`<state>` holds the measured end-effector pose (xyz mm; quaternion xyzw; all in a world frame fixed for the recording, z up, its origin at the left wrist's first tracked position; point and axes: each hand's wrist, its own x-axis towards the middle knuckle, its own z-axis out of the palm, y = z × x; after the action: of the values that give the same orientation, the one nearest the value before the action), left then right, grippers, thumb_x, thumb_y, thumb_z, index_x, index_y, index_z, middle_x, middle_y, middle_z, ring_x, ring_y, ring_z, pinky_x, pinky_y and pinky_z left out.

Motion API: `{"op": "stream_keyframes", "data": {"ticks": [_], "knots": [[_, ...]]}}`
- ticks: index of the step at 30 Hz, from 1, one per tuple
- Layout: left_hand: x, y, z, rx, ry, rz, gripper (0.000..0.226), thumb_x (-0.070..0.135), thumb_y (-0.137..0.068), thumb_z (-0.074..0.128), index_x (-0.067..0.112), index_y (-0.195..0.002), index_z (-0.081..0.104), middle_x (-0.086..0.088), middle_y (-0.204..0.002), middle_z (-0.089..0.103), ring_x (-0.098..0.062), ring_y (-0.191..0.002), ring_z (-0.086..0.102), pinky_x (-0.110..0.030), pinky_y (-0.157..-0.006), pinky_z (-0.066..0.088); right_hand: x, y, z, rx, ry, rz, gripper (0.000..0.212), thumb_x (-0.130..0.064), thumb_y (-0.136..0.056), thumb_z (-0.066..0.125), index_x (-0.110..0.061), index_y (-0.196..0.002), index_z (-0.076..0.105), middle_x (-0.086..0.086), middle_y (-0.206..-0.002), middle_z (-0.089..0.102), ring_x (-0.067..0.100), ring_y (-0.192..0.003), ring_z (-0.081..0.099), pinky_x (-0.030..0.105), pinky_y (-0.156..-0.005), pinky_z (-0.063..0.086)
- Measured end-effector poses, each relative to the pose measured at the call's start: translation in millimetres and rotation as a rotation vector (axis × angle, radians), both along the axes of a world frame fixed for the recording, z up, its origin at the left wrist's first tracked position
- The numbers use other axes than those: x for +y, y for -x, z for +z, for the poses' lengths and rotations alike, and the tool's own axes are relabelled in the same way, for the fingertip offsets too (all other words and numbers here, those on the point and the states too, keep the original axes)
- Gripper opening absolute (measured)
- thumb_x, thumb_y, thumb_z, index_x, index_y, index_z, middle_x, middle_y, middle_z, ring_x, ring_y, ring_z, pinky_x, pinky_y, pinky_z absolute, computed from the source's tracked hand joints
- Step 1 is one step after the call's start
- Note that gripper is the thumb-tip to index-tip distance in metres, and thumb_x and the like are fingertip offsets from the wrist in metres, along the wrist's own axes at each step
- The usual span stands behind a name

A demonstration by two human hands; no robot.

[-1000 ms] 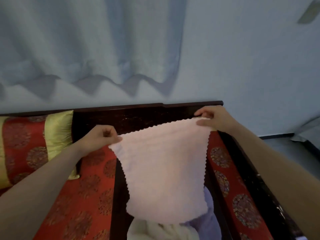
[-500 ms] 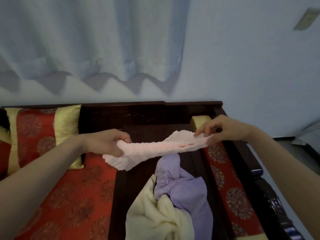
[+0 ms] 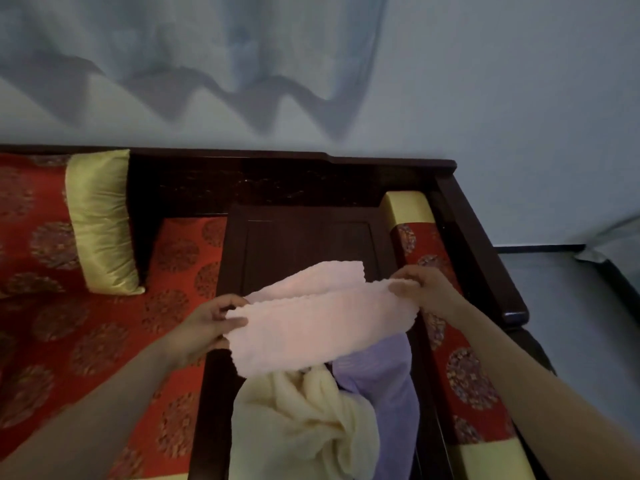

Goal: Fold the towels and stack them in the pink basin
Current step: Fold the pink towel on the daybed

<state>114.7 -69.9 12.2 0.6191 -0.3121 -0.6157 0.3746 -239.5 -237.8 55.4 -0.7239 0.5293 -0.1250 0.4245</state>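
Note:
A pale pink towel (image 3: 322, 323) is doubled over and held low over the dark wooden table (image 3: 304, 244). My left hand (image 3: 211, 323) pinches its left end, and my right hand (image 3: 420, 285) pinches its right end. The towel's far flap rests on the tabletop, while its near edge hangs over a heap of other towels. In that heap lie a crumpled cream towel (image 3: 298, 424) and a purple towel (image 3: 384, 382) on its right. No pink basin is in view.
The small table sits on a dark wooden sofa with red patterned cushions (image 3: 86, 341) on both sides. A gold-ended pillow (image 3: 100, 220) leans at the back left. The sofa's right armrest (image 3: 485, 258) borders grey floor. A curtain and wall rise behind.
The towel hung open from both hands a second ago. It was then swung flat and is now folded in half and lowered onto the table, with my view tilted down.

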Motion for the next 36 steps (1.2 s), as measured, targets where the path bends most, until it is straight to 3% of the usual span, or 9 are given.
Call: {"op": "stream_keyframes", "data": {"ticks": [5, 11, 15, 19, 23, 26, 30, 33, 36], "knots": [[-30, 0, -31, 0.000, -0.046, 0.322, 0.020, 0.002, -0.089, 0.057, 0.015, -0.102, 0.063, -0.004, -0.086, 0.066, -0.014, -0.069, 0.061, -0.024, -0.056, 0.051, -34, -43, -36, -0.056, 0.118, -0.146, 0.006, -0.025, -0.088, 0.066, -0.023, -0.088, 0.071, -0.008, -0.079, 0.067, 0.005, -0.070, 0.059, 0.010, -0.056, 0.042], [-48, 3, -78, -0.309, -0.040, 0.495, 0.019, -0.006, -0.085, 0.060, -0.001, -0.103, 0.063, -0.014, -0.098, 0.065, -0.024, -0.088, 0.058, -0.031, -0.073, 0.044, -70, -82, -83, 0.064, 0.126, -0.192, 0.013, -0.028, -0.087, 0.063, -0.019, -0.092, 0.071, -0.003, -0.084, 0.068, 0.016, -0.083, 0.063, 0.029, -0.071, 0.048], [-56, 1, -90, -0.591, -0.026, 0.496, 0.015, 0.013, -0.089, 0.060, 0.005, -0.101, 0.063, -0.014, -0.101, 0.066, -0.025, -0.090, 0.058, -0.030, -0.079, 0.041, -82, -87, -102, 0.170, 0.066, -0.148, 0.024, -0.028, -0.088, 0.063, -0.019, -0.110, 0.066, -0.003, -0.098, 0.063, 0.016, -0.095, 0.059, 0.025, -0.078, 0.042], [-72, -12, -83, -0.658, 0.087, 0.096, 0.048, 0.037, -0.079, 0.069, 0.010, -0.117, 0.057, -0.009, -0.114, 0.056, -0.026, -0.108, 0.054, -0.031, -0.089, 0.041, -93, -79, -109, 0.182, -0.204, 0.031, 0.064, -0.023, -0.081, 0.074, -0.014, -0.137, 0.044, 0.005, -0.125, 0.050, 0.019, -0.115, 0.049, 0.026, -0.092, 0.038], [-88, -21, -77, -1.024, -0.128, -0.552, 0.075, 0.065, -0.055, 0.069, 0.023, -0.115, 0.052, 0.002, -0.107, 0.046, -0.021, -0.110, 0.041, -0.035, -0.087, 0.040, -102, -74, -111, 0.589, 0.023, 0.354, 0.056, -0.038, -0.076, 0.074, -0.020, -0.124, 0.053, 0.003, -0.116, 0.047, 0.025, -0.115, 0.041, 0.038, -0.094, 0.042], [-97, -23, -62, -0.643, -0.166, -0.439, 0.084, 0.054, -0.038, 0.073, 0.013, -0.111, 0.063, -0.003, -0.109, 0.057, -0.019, -0.104, 0.054, -0.029, -0.085, 0.044, -100, -77, -91, 0.328, -0.102, 0.268, 0.035, -0.035, -0.069, 0.077, -0.013, -0.090, 0.059, 0.000, -0.090, 0.050, 0.024, -0.095, 0.049, 0.030, -0.074, 0.043], [-112, -48, -11, 0.023, -0.077, -0.153, 0.079, 0.019, -0.036, 0.084, 0.012, -0.112, 0.065, -0.014, -0.107, 0.072, -0.022, -0.092, 0.071, -0.031, -0.075, 0.058, -110, -62, -43, -0.349, -0.530, 0.034, 0.044, -0.017, -0.064, 0.078, -0.005, -0.103, 0.063, 0.011, -0.099, 0.066, 0.028, -0.094, 0.064, 0.041, -0.079, 0.050], [-133, -64, 24, 0.106, 0.032, -0.113, 0.079, 0.027, -0.020, 0.094, 0.020, -0.096, 0.072, -0.007, -0.090, 0.076, -0.018, -0.080, 0.073, -0.025, -0.059, 0.057, -122, -63, -19, -0.493, -0.519, -0.051, 0.029, -0.012, -0.073, 0.074, -0.019, -0.100, 0.068, 0.004, -0.097, 0.071, 0.020, -0.089, 0.068, 0.036, -0.077, 0.055], [-169, -71, 27, -0.009, -0.009, -0.079, 0.049, 0.014, -0.063, 0.083, 0.016, -0.108, 0.065, -0.007, -0.096, 0.075, -0.017, -0.082, 0.073, -0.027, -0.064, 0.060, -141, -77, -24, -0.410, -0.329, -0.143, 0.031, -0.016, -0.083, 0.070, -0.019, -0.113, 0.063, 0.009, -0.113, 0.066, 0.021, -0.097, 0.065, 0.032, -0.072, 0.056]]}}
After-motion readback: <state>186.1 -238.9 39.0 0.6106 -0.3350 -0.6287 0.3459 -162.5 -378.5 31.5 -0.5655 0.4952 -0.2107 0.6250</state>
